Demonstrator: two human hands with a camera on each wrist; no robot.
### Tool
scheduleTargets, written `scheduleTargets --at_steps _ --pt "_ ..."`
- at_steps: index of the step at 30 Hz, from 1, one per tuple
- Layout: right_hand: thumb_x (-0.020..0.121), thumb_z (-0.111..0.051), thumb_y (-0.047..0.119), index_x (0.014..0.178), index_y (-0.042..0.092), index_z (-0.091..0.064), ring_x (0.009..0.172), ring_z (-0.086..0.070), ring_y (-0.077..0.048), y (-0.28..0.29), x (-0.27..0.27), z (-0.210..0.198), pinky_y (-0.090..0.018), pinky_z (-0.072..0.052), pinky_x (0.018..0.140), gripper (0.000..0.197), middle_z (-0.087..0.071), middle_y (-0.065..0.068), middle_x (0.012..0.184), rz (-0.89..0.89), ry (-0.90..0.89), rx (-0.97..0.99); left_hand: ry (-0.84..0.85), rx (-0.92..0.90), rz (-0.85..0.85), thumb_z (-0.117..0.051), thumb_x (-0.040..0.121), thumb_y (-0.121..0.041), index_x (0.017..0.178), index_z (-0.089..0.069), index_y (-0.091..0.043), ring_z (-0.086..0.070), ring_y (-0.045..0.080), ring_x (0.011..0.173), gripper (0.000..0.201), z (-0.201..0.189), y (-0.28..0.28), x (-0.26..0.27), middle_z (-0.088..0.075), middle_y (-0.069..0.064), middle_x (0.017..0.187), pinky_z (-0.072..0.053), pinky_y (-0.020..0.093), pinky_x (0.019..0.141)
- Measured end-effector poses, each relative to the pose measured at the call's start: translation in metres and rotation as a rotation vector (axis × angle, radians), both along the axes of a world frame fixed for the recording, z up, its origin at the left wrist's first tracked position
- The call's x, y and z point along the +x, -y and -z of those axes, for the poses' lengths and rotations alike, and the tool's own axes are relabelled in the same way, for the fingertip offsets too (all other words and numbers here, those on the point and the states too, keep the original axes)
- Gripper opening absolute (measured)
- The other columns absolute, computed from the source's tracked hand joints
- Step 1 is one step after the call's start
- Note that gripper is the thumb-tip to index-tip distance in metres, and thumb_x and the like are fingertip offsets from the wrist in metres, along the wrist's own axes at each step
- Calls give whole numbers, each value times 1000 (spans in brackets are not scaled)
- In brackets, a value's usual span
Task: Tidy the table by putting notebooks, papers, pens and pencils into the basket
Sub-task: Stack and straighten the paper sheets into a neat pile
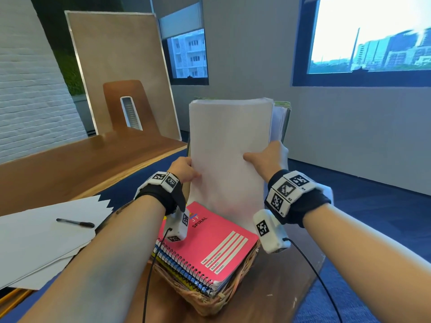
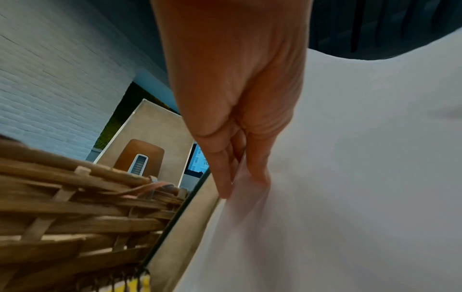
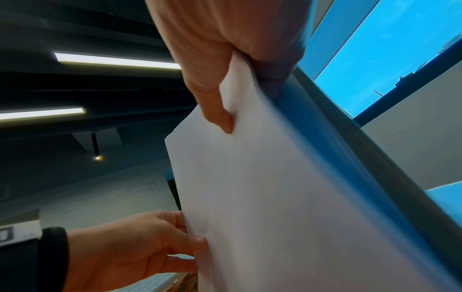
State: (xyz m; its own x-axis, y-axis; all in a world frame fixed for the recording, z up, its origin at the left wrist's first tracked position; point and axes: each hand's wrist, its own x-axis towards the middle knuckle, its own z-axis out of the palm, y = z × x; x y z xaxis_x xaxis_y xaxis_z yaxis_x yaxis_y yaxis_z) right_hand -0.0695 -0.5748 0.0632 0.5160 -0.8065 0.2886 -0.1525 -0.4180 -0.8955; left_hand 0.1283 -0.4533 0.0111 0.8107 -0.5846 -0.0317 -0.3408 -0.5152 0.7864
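Note:
Both hands hold a sheaf of white papers (image 1: 228,145) upright above the far end of a wicker basket (image 1: 205,301). My left hand (image 1: 186,169) pinches the sheaf's left edge, thumb in front and fingers behind. My right hand (image 1: 265,157) grips the right edge the same way, thumb (image 3: 220,112) on the front sheet. Behind the papers stand more sheets and a greenish folder (image 1: 283,117). A pink spiral notebook (image 1: 207,243) lies on top of a stack of notebooks in the basket. In the left wrist view the papers (image 2: 350,177) sit beside the basket's rim (image 2: 75,197).
More white sheets (image 1: 42,236) lie on the table at the left with a black pen (image 1: 75,223) on them. Yellow pencils (image 1: 11,299) show at the lower left edge. A wooden table (image 1: 70,164) and chair (image 1: 128,106) stand beyond.

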Motion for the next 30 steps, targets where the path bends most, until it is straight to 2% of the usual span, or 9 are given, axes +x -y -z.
scheduleTargets --at_steps 2,5,9,13,18,21,24,27,30 --pt "74 -73 11 81 3 -59 74 -55 -19 2 0 1 -21 -44 52 18 -56 -7 80 1 -3 2 -4 21 10 -70 74 -3 99 -68 -8 -66 32 98 26 -3 -1 0 -69 15 105 -54 48 89" --pt "74 -73 11 79 5 -58 74 -56 -18 3 -1 -1 -20 -44 53 17 -57 -7 82 -4 0 1 -1 10 14 -71 73 -1 97 -68 -9 -66 31 97 25 -10 -3 -4 -69 15 106 -54 48 88" --pt "74 -73 13 74 5 -60 70 -56 -17 4 0 -8 -9 -40 42 15 -59 -5 76 7 40 -33 -5 -109 -27 -67 77 7 106 -65 2 -65 36 100 29 -22 -2 -7 -67 21 108 -53 49 90" --pt "75 -74 11 90 -3 -66 74 -56 -18 4 -2 -7 -23 -45 60 22 -59 -7 83 -3 14 -28 -10 -44 -8 -70 77 2 102 -67 -2 -65 33 100 26 -12 -5 -5 -68 18 108 -54 48 90" --pt "74 -74 10 92 -4 -66 82 -63 -25 4 -2 -3 -24 -47 65 25 -66 -15 93 9 15 -24 53 1 19 -69 79 0 101 -68 -6 -65 31 101 23 -16 -3 -9 -68 16 108 -53 46 91" --pt "74 -73 10 94 -4 -66 80 -60 -22 5 -1 -5 -23 -46 66 25 -67 -15 97 3 21 -31 125 55 12 -68 80 0 111 -66 -2 -63 30 103 31 -25 0 -12 -67 14 111 -51 43 94" --pt "74 -72 7 103 -1 -61 85 -57 -21 6 0 -6 -21 -42 67 32 -64 -13 103 29 53 -73 215 115 3 -68 81 -5 111 -65 -1 -63 29 103 30 -23 -1 -13 -67 14 111 -52 40 92" --pt "73 -67 2 124 7 -48 91 -54 -18 5 0 -7 -19 -41 74 55 -57 -4 102 40 190 -100 262 130 22 -67 82 -7 112 -66 -3 -61 30 105 30 -16 -3 -14 -66 14 113 -51 40 92" --pt "70 -63 -4 127 9 -44 100 -53 -19 5 3 -11 -16 -40 81 62 -54 -5 114 75 352 -136 311 161 36 -68 82 -10 113 -65 -3 -60 30 107 31 -18 -5 -18 -66 12 113 -49 36 86"
